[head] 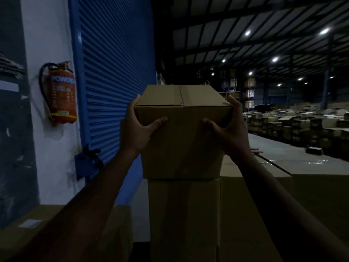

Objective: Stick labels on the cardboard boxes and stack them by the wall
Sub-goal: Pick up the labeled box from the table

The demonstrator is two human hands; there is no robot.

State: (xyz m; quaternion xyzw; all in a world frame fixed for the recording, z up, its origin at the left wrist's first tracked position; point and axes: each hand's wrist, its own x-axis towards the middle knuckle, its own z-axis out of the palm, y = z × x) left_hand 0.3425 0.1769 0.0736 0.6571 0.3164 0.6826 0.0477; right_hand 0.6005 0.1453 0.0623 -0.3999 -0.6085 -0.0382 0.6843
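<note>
- My left hand point(138, 127) and right hand point(229, 127) grasp the top box point(181, 140) from opposite sides, thumbs on its near face, I judge to square it onto the stack.
- It sits at 12 o'clock on the lower box point(184, 220), beside the blue shutter point(117, 72) at 10 o'clock.
- A labelled box point(28, 224) lies at 8 o'clock.
- I can't find a label on the top box; its far faces are hidden.
- My fingers wrap out of sight, and dim light blurs the contact line underneath.
</note>
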